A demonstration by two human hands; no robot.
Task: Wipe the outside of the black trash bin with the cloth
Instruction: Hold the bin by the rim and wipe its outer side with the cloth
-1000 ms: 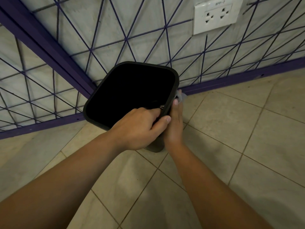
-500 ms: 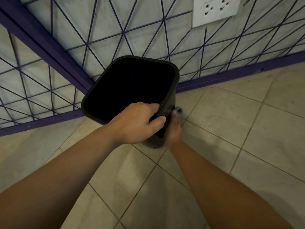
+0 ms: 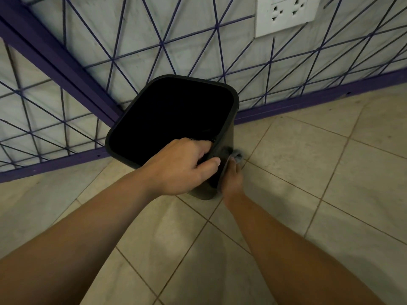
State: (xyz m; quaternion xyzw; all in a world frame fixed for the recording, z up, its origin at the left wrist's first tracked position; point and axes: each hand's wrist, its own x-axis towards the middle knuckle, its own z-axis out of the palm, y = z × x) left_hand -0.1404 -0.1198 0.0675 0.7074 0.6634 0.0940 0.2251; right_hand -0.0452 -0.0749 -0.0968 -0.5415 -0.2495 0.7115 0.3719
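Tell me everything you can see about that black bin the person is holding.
The black plastic trash bin has a rounded-rectangular mouth with a thick rolled rim and smooth walls; its inside is too dark to read. It is tipped toward the camera, near the corner where the purple-gridded wall meets the beige tiled floor. The left hand grips its near rim, fingers inside and thumb outside. The right hand presses a small grey cloth against its right outer wall, low down.
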